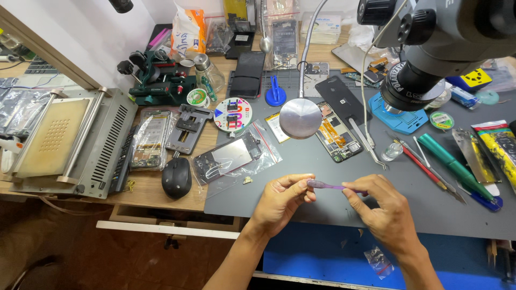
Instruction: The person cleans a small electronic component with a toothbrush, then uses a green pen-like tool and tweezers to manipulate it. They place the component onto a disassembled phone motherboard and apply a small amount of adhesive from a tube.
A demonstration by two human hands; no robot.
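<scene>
Head view: your left hand [279, 201] and right hand [379, 207] both pinch one thin purple strip [329, 186], each grip clenched on an end, low over the grey mat [322, 209] on the tabletop. At 12 o'clock from your hands lies one opened phone [337, 134]. At 10 o'clock lie two clear bags [236, 156] with phone parts. At 2 o'clock, a yellow tube [502, 145] is cut off. The microscope [430, 37] hides things behind it.

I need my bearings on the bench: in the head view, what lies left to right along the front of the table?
Grey machine with perforated plate → black mouse → bagged phone → left hand → purple strip → right hand → green-handled tool.
</scene>
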